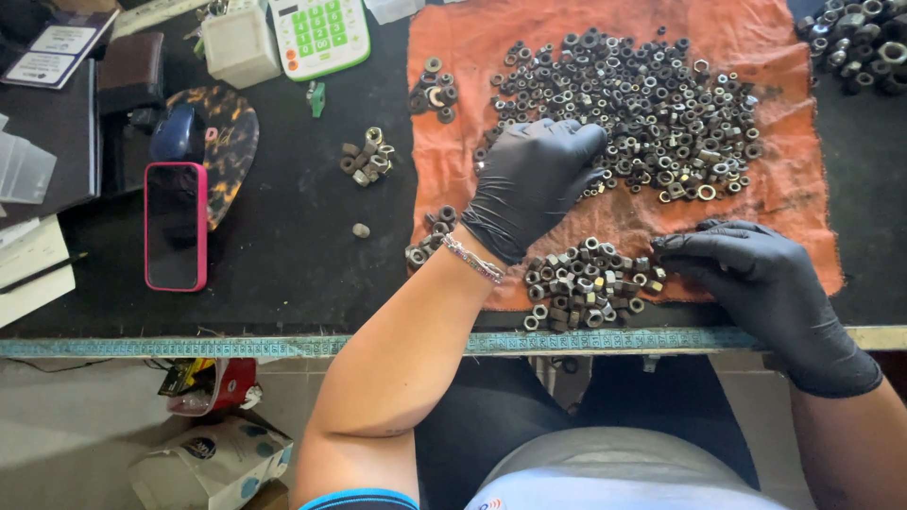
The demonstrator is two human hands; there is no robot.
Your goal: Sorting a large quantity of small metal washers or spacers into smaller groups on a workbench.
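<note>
covering part of nut pile (pixel 652 104): left hand (pixel 529 184)

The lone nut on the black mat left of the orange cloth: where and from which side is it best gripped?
Probably from straight above, pinching opposite sides of the lone nut between thumb and forefinger. It lies apart from the small nut cluster on the bare black mat, so fingertips have room all round. Too small to tell its flats.

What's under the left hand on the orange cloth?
The gloved left hand rests on the near edge of the big nut pile on the orange cloth. Whatever lies beneath the palm is covered.
</note>
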